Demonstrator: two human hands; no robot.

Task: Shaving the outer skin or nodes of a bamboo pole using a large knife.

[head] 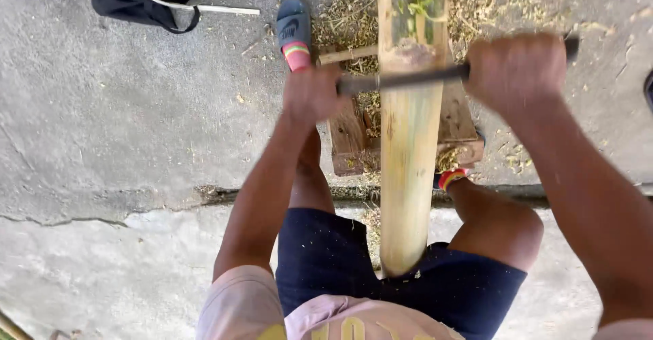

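Note:
A thick bamboo pole [407,149] runs from my lap away from me, resting on a wooden block [350,139]. A long dark blade [408,79] lies crosswise on the pole just below a scraped node. My left hand [311,94] grips the blade's left end. My right hand [517,71] grips its right end, where a dark handle tip sticks out past the fist. Both fists are closed tight. The upper part of the pole is green and partly scraped; the near part is pale yellow.
Bamboo shavings [350,13] litter the concrete floor around the block. My foot in a dark slipper [293,30] rests at the upper left of the block. A black bag [139,0] and a thin stick [197,7] lie at the top left. A floor crack [102,211] crosses the left side.

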